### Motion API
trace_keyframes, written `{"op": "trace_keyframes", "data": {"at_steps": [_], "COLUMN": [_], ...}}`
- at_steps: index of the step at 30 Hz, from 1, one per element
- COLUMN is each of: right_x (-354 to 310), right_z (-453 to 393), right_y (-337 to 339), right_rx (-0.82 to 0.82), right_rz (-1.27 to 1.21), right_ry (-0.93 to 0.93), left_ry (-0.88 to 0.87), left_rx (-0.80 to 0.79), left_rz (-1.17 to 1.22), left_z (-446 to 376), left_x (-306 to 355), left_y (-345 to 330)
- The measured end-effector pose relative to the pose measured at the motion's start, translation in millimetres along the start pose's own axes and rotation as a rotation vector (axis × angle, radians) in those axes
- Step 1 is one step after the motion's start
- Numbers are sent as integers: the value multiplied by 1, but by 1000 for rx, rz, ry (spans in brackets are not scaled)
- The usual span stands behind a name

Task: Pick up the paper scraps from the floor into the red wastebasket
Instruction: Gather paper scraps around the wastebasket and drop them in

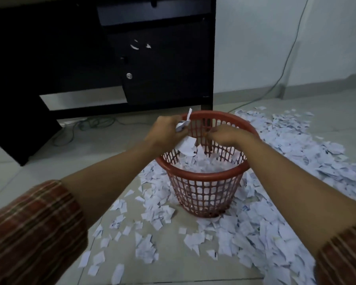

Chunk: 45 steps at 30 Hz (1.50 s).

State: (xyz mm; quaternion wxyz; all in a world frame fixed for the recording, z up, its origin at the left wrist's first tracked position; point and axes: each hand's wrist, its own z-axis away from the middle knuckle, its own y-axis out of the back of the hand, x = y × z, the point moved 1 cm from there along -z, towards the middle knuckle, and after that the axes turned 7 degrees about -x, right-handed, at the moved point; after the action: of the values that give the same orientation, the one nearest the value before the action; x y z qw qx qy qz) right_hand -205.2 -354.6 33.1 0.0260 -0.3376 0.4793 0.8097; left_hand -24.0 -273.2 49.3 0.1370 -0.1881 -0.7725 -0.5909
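I held my left hand, clutching paper scraps, over the red wastebasket; right hand curled, grip unclear. Best released low, toward six o'clock.

Both arms reach forward, the forearms bare and the striped sleeves pushed back near the elbows. The left hand is curled in a closed grip, knuckles turned up. The right hand has its fingers bent and drawn together, pointing toward the left hand, the two close but apart.
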Motion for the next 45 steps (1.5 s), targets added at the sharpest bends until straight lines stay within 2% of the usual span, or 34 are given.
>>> {"op": "trace_keyframes", "data": {"at_steps": [2,5,9,13,18,22,28,34,36,38,40,42,45], "right_x": [4,12,16,12,-6,-34,-87,-139,-154,-166,-170,-168,-151], "right_z": [3,6,0,0,9,15,12,-3,-5,-8,-12,-20,-30], "right_y": [7,5,-3,-4,-3,-10,-37,-83,-109,-138,-163,-192,-236], "right_rx": [3,-13,138,221,368,398,495,644,635,601,577,544,431], "right_rz": [-52,-263,-41,-56,-26,42,73,-103,-160,-109,-45,-32,-39], "right_ry": [-22,-24,112,166,244,300,356,433,475,522,558,537,440], "left_ry": [105,218,171,122,-9,-66,-180,-313,-336,-288,-219,-180,-141], "left_rx": [6,-53,-235,-330,-260,-123,-50,-109,-61,-13,-53,-123,-104], "left_rz": [5,37,125,116,42,27,-88,-45,-8,76,136,141,251], "left_z": [-7,-10,-1,4,2,5,19,37,45,53,61,68,84], "left_x": [-4,-4,4,5,9,3,-28,-87,-118,-155,-180,-204,-232], "left_y": [-14,-32,-44,-41,-23,-3,31,56,56,49,37,24,2]}}
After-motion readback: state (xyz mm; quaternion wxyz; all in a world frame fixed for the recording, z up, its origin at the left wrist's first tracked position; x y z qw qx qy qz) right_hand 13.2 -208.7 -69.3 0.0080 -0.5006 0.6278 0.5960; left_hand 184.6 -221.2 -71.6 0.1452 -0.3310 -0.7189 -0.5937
